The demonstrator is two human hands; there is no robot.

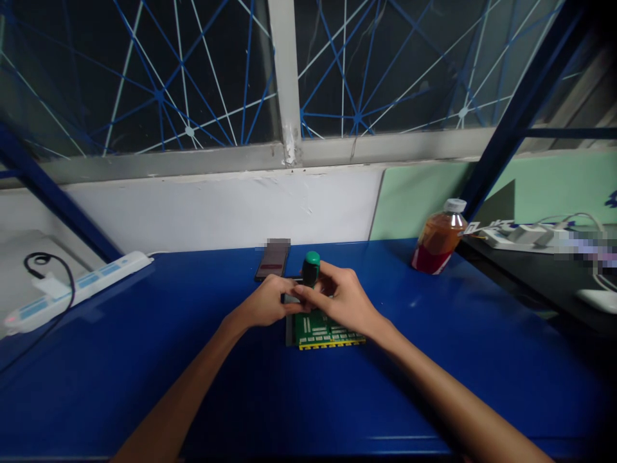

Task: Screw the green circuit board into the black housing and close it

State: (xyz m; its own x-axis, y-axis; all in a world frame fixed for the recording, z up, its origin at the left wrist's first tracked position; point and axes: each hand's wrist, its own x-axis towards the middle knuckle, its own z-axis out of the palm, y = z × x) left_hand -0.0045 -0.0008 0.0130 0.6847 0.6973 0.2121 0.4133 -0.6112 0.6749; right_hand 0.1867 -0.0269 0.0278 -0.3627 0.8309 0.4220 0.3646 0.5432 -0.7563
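Observation:
A green circuit board with pale connectors and a yellow strip along its near edge lies on the blue table. Over its far part stands a screwdriver, upright, with a green-topped dark handle. My right hand is closed around the lower part of the screwdriver, its thumb and fingers near the shaft. Close against it from the left, my left hand has its fingers pinched together low by the shaft, at the board. Both sets of fingertips and the screwdriver's tip are hidden, so what the left fingers pinch cannot be seen.
Just beyond the hands a phone lies on the table. A bottle of amber drink stands at the back right. At the left is a white power strip with a black cable. A dark side desk holds wiring.

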